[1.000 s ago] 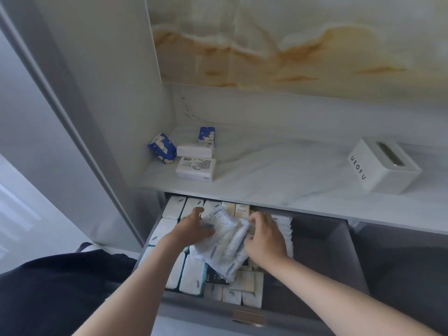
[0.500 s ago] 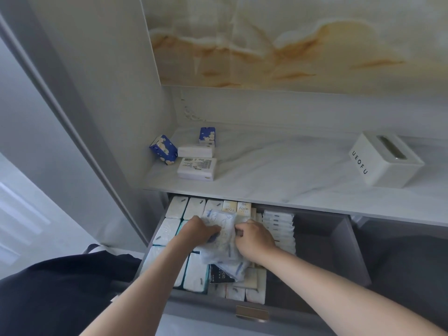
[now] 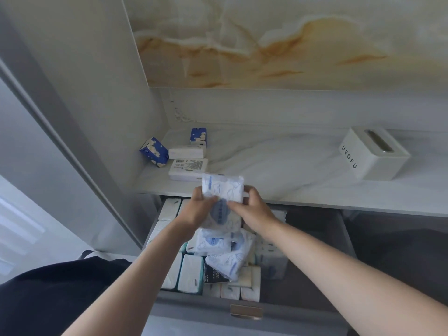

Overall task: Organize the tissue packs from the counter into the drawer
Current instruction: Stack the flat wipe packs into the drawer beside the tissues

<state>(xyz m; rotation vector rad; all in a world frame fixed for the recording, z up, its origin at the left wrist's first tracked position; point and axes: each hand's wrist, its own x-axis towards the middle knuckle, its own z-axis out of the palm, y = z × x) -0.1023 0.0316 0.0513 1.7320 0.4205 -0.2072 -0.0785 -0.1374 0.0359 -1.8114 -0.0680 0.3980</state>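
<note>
Gripping pack [image 3: 224,190] with left hand [image 3: 196,212] and right hand [image 3: 252,209], fingers curled round it; held above drawer [image 3: 315,241], near counter [image 3: 278,166].

Two blue printed packs [image 3: 154,151] and two white packs [image 3: 188,167] on the counter [image 3: 278,166] beyond the left grip [image 3: 195,210], one white tissue box [image 3: 374,154] right of the right grip [image 3: 253,210], one soft pack [image 3: 223,190] between both grips, two loose soft packs [image 3: 213,242] below them, upright packs [image 3: 191,275] partly hidden, not countable.
</note>
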